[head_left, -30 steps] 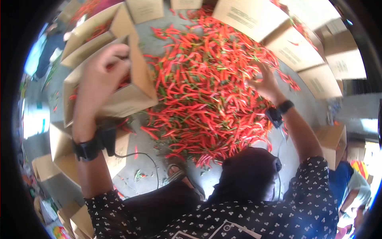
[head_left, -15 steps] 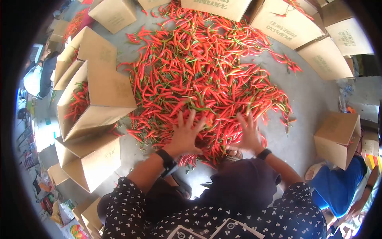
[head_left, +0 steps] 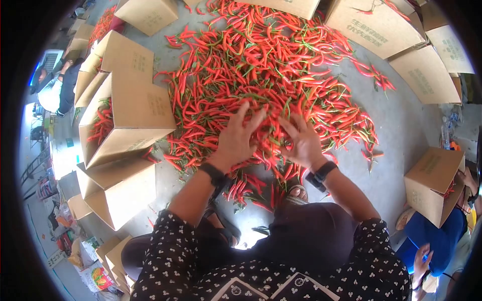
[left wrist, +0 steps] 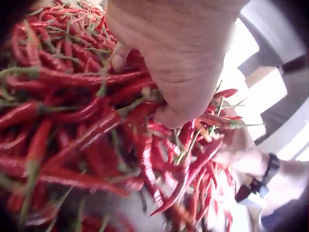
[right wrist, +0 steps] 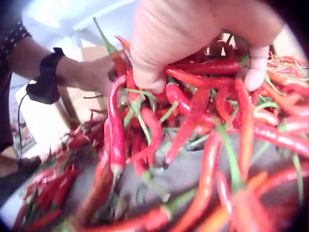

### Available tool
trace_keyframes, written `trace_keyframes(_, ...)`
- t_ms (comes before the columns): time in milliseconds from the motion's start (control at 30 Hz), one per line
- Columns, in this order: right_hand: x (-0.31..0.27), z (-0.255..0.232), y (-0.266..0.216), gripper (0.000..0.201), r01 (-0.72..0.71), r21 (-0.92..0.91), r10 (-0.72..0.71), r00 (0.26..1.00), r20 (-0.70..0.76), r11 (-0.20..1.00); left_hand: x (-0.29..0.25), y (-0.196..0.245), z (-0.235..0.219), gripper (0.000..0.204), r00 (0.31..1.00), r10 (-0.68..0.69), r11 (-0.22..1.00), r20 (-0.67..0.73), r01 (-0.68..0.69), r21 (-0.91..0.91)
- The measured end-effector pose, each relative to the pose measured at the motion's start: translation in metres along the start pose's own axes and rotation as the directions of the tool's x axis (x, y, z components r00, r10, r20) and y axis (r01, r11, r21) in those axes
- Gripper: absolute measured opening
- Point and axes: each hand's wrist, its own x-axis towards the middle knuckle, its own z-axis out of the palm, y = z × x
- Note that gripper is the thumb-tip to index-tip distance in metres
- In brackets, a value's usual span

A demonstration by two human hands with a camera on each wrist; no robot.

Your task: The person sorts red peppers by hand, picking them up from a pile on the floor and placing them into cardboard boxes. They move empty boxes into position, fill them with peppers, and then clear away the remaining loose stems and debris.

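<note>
A wide heap of red chili peppers (head_left: 241, 65) with green stems covers the floor before me. My left hand (head_left: 236, 138) and right hand (head_left: 303, 145) face each other over its near part, with loose chilies between them. In the right wrist view, thumb and fingers curl round a bunch of chilies (right wrist: 207, 77), and several hang below the palm. My left hand (left wrist: 178, 53), in the left wrist view, has its thumb and a fingertip bent about chilies (left wrist: 140, 104); the palm hides part of this bunch.
Left of the heap stands an open cardboard box (head_left: 143, 108) with chilies inside, and another box (head_left: 123, 195) nearer me. More boxes (head_left: 374, 25) line the far right. A box (head_left: 432, 175) stands at right beside another person's blue-clad leg (head_left: 427, 238). My sandalled foot (head_left: 297, 193) touches the near edge.
My left hand came from the box at left to the heap, and my right hand moved in from the heap's right side. Since half a second ago both have shifted slightly forward and closer together, gathering chilies.
</note>
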Motion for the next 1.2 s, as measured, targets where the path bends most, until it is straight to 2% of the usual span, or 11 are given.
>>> trace_keyframes(133,0.046,-0.024,0.000,0.096,-0.105,-0.027,0.105,0.994,-0.001,0.994,0.054,0.005,-0.029,0.115,0.991,-0.122,0.989,-0.049,0.126,0.083)
trace_keyframes(200,0.063,-0.032,0.002,0.111,-0.126,-0.190,0.126,0.992,-0.014,0.974,0.068,0.004,-0.038,0.123,0.936,-0.314,0.899,0.158,0.240,0.365)
trace_keyframes(367,0.097,-0.024,0.016,0.110,-0.133,-0.074,0.140,0.985,0.101,0.988,0.080,0.001,-0.044,0.126,0.853,-0.375,0.910,0.363,0.264,0.319)
trace_keyframes(467,0.086,-0.018,0.007,0.101,0.118,-0.016,-0.107,0.943,0.314,0.993,0.056,-0.004,-0.025,0.117,0.933,-0.163,0.975,0.320,0.103,0.197)
trace_keyframes(533,0.045,0.006,-0.003,0.100,0.067,-0.095,-0.053,0.987,0.151,0.993,0.023,0.003,-0.007,0.112,0.943,-0.122,0.984,0.308,0.074,0.162)
trace_keyframes(600,0.018,0.009,-0.007,0.102,0.080,-0.071,-0.064,0.978,0.200,0.994,-0.003,0.008,0.009,0.110,0.982,-0.004,0.956,0.190,-0.052,0.290)
trace_keyframes(767,0.036,0.015,0.005,0.111,0.108,-0.008,-0.106,0.983,0.147,0.994,0.012,0.003,0.008,0.096,0.987,-0.010,0.979,0.162,-0.023,0.201)
trace_keyframes(900,0.052,0.007,0.013,0.100,0.183,0.101,-0.197,0.968,0.153,0.978,0.017,-0.008,0.013,0.093,0.996,0.032,0.996,0.079,-0.039,0.079)
trace_keyframes(967,0.038,0.011,0.008,0.093,0.241,0.087,-0.245,0.968,0.051,0.967,0.009,-0.009,0.017,0.093,0.998,0.052,0.999,0.044,-0.052,-0.018)
trace_keyframes(1100,0.008,0.017,-0.011,0.095,0.185,-0.001,-0.185,0.982,0.041,0.983,-0.013,0.008,0.016,0.090,0.986,0.017,0.999,0.164,-0.023,0.033)
trace_keyframes(1200,0.013,0.021,-0.013,0.091,0.148,-0.041,-0.145,0.988,0.054,0.988,-0.009,0.004,0.019,0.087,0.993,0.022,1.000,0.115,-0.020,-0.019)
